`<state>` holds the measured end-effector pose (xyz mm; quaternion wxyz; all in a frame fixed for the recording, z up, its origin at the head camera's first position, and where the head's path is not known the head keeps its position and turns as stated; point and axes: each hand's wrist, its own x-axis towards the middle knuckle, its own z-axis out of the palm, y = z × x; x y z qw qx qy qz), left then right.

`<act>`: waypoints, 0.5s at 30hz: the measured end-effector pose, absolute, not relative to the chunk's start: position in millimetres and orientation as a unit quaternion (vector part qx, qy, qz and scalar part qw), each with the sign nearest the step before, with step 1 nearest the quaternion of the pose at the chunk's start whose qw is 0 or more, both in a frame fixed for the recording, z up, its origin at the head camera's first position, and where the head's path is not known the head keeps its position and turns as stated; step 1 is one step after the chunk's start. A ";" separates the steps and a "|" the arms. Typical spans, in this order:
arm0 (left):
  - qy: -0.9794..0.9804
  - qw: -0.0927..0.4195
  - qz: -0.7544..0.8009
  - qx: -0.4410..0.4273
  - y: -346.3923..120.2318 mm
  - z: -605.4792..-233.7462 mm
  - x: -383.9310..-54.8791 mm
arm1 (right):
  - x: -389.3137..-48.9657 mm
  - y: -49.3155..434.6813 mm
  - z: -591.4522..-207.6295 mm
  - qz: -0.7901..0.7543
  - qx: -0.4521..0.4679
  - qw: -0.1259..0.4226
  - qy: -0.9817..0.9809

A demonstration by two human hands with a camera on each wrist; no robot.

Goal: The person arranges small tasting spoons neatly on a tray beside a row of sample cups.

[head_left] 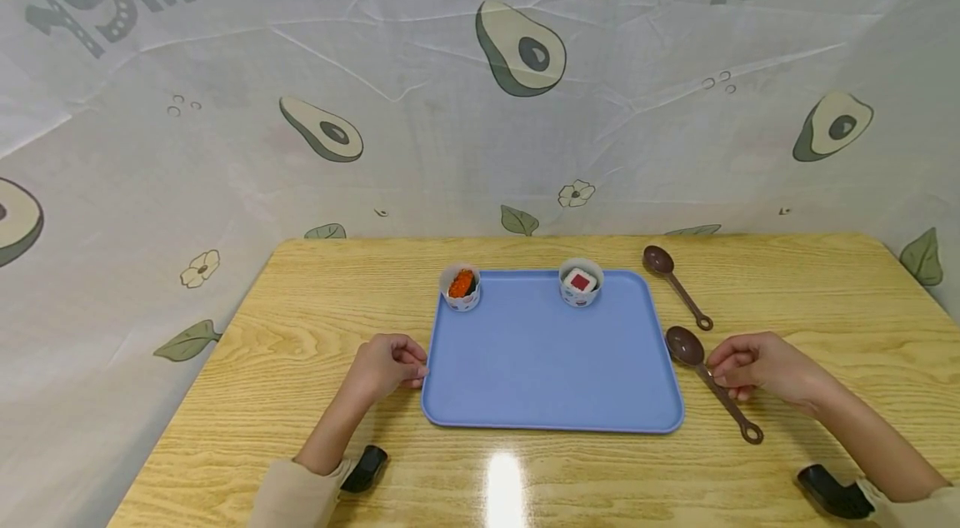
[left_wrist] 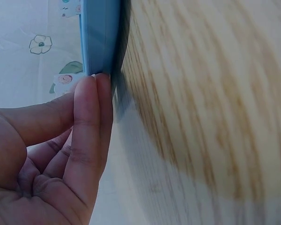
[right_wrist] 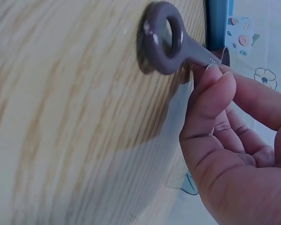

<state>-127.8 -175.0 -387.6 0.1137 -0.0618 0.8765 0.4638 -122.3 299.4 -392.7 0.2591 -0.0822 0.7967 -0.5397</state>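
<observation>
On the table lies a blue tray [head_left: 555,370]. My left hand [head_left: 386,366] is at its left edge, pinching the rim between thumb and fingertips, as the left wrist view shows at the tray's corner [left_wrist: 100,42]. To the right of the tray, my right hand [head_left: 765,366] pinches the handle of a brown spoon [head_left: 685,345]. In the right wrist view that spoon's ringed handle end [right_wrist: 178,61] points toward the camera. The spoon's bowl sits close beside the tray's right edge.
A paper cup with orange-topped sushi [head_left: 461,285] stands at the tray's back left corner. Another cup with white and red sushi [head_left: 581,281] stands near its back right. A second brown spoon [head_left: 658,260] lies behind the held one. A patterned cloth [head_left: 420,120] hangs behind the wooden table [head_left: 360,278].
</observation>
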 end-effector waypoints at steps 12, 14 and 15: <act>0.871 0.114 0.473 -0.067 -175.6 -389.3 -126.5 | -123.2 305.7 -393.7 -0.603 -0.093 0.266 0.747; 0.870 0.114 0.474 -0.070 -175.7 -388.9 -126.3 | -123.4 306.7 -393.2 -0.616 -0.097 0.264 0.736; 0.871 0.114 0.473 -0.069 -175.8 -389.0 -126.3 | -123.5 307.2 -392.8 -0.621 -0.097 0.264 0.732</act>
